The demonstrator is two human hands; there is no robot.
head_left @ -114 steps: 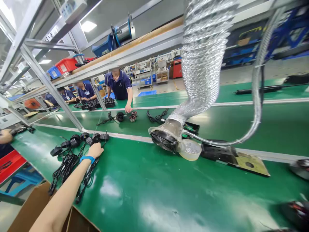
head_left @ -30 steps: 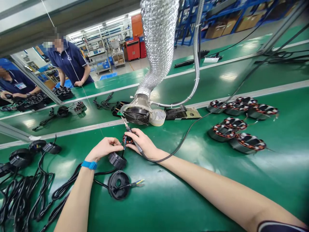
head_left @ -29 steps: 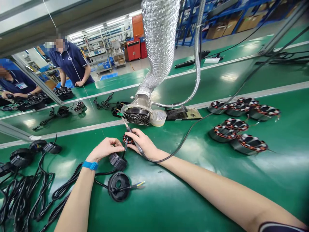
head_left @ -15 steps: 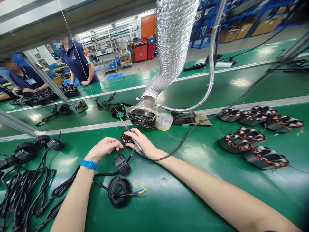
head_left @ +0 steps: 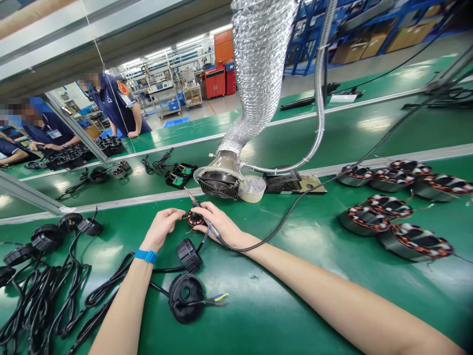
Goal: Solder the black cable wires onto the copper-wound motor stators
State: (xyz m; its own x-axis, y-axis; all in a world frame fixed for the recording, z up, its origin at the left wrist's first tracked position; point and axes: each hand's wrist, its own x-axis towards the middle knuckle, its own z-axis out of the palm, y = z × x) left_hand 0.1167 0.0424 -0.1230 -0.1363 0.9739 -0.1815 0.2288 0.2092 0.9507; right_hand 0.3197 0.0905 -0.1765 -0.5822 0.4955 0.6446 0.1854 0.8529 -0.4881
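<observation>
My right hand [head_left: 221,226] is closed around a soldering iron [head_left: 210,223], its metal tip pointing up and away to the left. The same hand's fingers also rest against a small motor stator [head_left: 195,218] with copper windings, partly hidden behind them. At the stator's left edge, my left hand [head_left: 162,228] has thumb and forefinger pinched together; what lies between them is too small to make out. A thin loose wire end sticks out below the stator. Just nearer to me are a black round housing [head_left: 189,255] on a cable and a black cap [head_left: 186,298] with bare-ended coloured wires.
A fume extractor fan [head_left: 219,183] hangs from a silver duct [head_left: 262,64] beyond my hands. Beside it stands a round tub [head_left: 253,188]. Several wound stators [head_left: 414,241] sit at right. Black cables [head_left: 40,301] pile up at left. Co-workers [head_left: 114,106] are across the bench.
My left hand has moved from the stator's lower wire up to its left edge. My right hand keeps hold of the iron and stator. The view has shifted slightly.
</observation>
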